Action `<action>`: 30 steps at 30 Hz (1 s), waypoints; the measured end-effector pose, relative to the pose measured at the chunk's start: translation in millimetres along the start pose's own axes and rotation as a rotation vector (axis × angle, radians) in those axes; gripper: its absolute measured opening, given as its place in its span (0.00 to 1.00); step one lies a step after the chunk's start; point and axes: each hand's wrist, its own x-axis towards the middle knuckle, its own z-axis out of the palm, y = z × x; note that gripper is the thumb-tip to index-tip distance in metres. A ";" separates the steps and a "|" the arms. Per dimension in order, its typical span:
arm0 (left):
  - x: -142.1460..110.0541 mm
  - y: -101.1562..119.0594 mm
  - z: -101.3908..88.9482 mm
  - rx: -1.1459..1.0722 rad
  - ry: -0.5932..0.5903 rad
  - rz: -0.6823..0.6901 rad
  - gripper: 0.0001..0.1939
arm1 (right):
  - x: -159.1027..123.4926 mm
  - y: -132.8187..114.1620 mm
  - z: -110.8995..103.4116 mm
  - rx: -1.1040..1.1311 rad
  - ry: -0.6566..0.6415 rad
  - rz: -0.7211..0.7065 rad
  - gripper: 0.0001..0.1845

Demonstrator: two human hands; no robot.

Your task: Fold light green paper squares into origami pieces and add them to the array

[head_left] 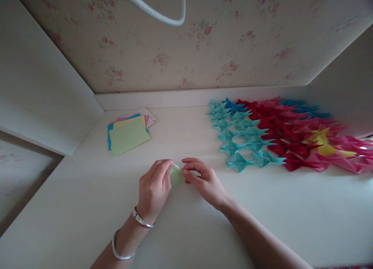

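Between my two hands, over the white tabletop [186, 230], is a small piece of folded light green paper [175, 176]. My left hand [155, 187] is closed on its left side, the fingers curled and covering part of it. From the right, my right hand [202, 179] pinches the paper's edge between thumb and fingertips. How the paper is folded is partly hidden behind the left fingers. Two silver bangles [142, 220] circle my left wrist and forearm.
Back left lies a stack of coloured paper sheets [129, 136], light green on top. Folded paper cranes in turquoise [237, 161], red [293, 160], pink, blue and yellow stand in rows at the right. A white cable or lamp arm [157, 15] hangs before the floral wall.
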 end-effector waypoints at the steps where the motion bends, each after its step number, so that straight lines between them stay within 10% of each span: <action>1: -0.1 0.5 0.1 -0.007 -0.007 0.009 0.10 | 0.9 0.2 -0.4 0.002 -0.001 0.030 0.09; 21: 6.2 5.3 -1.2 -0.125 0.042 -0.146 0.05 | -1.5 -2.0 1.2 -0.168 0.027 -0.037 0.14; 30: 6.6 4.2 -0.1 -0.138 0.086 -0.233 0.04 | -1.7 1.6 13.1 0.142 0.095 0.047 0.13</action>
